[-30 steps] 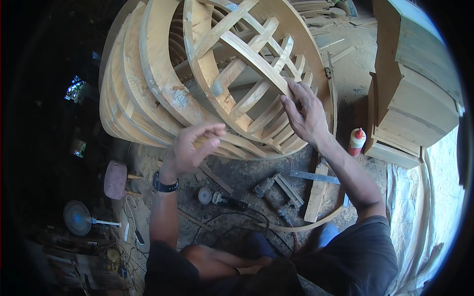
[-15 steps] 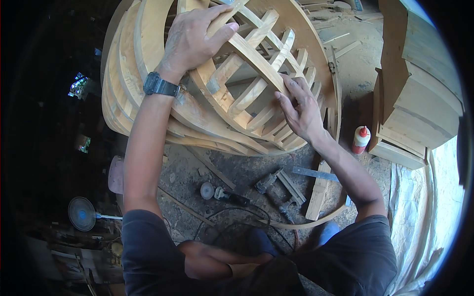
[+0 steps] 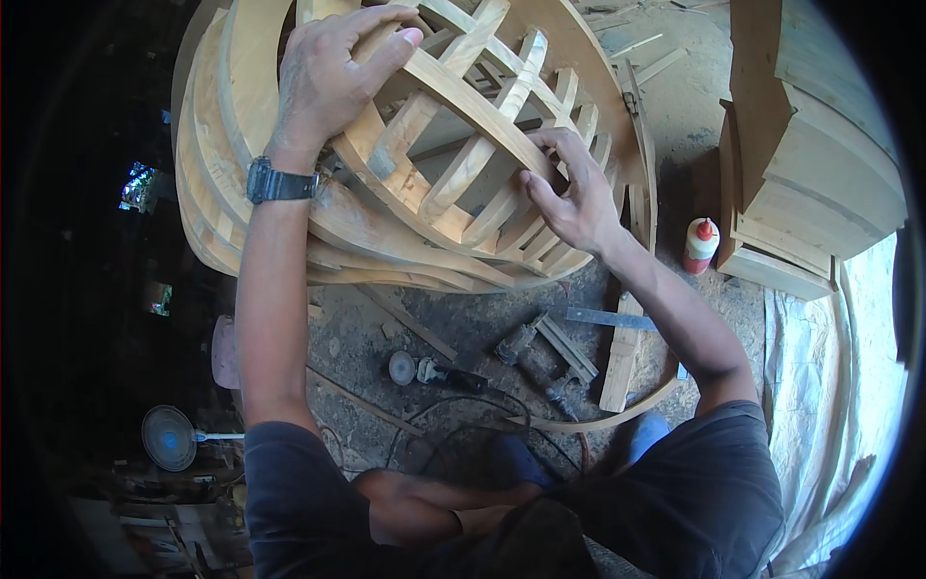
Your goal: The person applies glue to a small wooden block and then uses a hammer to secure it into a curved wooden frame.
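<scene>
A large rounded wooden frame [image 3: 241, 96] of curved ribs and crossed slats fills the upper middle. Across its lattice runs a curved wooden strip [image 3: 473, 101], slanting down from upper left to right. My left hand [image 3: 338, 72], with a dark watch on its wrist, is closed round the strip's upper left end. Near the lower right end, my right hand [image 3: 582, 198] grips the strip between thumb and bent fingers. Its fingertips are partly hidden behind the wood. Whether the strip is fixed to the slats, I cannot tell.
On the dusty floor lie an angle grinder [image 3: 434, 372], a metal clamp-like tool [image 3: 550, 352], a metal square [image 3: 610, 317], a wooden block [image 3: 620, 367] and cables. A white-and-red squeeze bottle [image 3: 700, 246] stands beside a curved wooden cabinet [image 3: 820, 183]. A fan [image 3: 169, 438] is at left.
The frame, strip and both hands appear farther left and slightly higher, as the whole view has shifted. My right hand's fingers are more arched over the strip's end. Both hands keep hold.
</scene>
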`<state>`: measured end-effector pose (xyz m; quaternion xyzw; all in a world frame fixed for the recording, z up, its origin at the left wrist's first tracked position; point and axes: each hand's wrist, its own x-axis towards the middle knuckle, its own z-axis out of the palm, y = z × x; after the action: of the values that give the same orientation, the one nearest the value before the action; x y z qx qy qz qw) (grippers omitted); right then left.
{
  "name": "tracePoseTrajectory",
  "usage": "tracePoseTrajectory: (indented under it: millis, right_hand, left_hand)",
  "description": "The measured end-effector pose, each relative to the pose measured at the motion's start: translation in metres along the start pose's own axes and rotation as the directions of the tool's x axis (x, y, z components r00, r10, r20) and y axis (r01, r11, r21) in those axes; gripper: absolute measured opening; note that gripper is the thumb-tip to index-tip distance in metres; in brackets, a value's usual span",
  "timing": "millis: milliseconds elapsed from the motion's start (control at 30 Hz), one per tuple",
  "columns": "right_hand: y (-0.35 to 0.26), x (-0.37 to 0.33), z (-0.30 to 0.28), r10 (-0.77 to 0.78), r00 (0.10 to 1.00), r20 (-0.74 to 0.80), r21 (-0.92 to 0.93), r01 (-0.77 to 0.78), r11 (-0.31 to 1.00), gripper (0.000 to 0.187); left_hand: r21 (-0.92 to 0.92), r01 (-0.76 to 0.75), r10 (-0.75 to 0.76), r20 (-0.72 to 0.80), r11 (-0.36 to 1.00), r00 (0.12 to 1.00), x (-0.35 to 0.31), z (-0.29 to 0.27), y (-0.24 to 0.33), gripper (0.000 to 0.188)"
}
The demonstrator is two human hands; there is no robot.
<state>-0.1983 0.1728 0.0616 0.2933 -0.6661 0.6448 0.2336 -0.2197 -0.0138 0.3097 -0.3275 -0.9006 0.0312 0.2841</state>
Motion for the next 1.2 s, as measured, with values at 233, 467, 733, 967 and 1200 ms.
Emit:
tracePoseTrajectory:
  millis: [233,467,733,967,1200]
  right_hand:
    - [-0.002,0.002,0.000,0.073,0.997,0.039,0.041,-0.075,0.996,0.037]
    - [-0.009,0.000,-0.002,0.099,0.993,0.070,0.077,-0.104,0.992,0.036]
    - [-0.011,0.004,-0.002,0.072,0.996,0.045,0.050,-0.074,0.996,0.035]
    - [-0.011,0.001,-0.004,0.150,0.981,0.124,0.023,-0.154,0.988,0.037]
    - [-0.005,-0.002,-0.004,0.012,0.999,0.049,0.013,-0.012,1.000,0.035]
  left_hand:
    - [0.181,0.083,-0.016,-0.341,0.980,0.940,-0.016,0.014,0.011,0.040]
    - [0.189,0.331,-0.253,-0.345,0.924,0.904,-0.071,0.049,0.074,0.075]
    - [0.178,0.420,-0.342,-0.350,0.890,0.872,-0.066,0.068,0.081,0.085]
    - [0.000,0.468,-0.425,-0.416,0.884,0.804,-0.063,0.074,0.091,0.076]
    - [-0.033,0.500,-0.470,-0.397,0.865,0.788,-0.064,0.076,0.091,0.076]
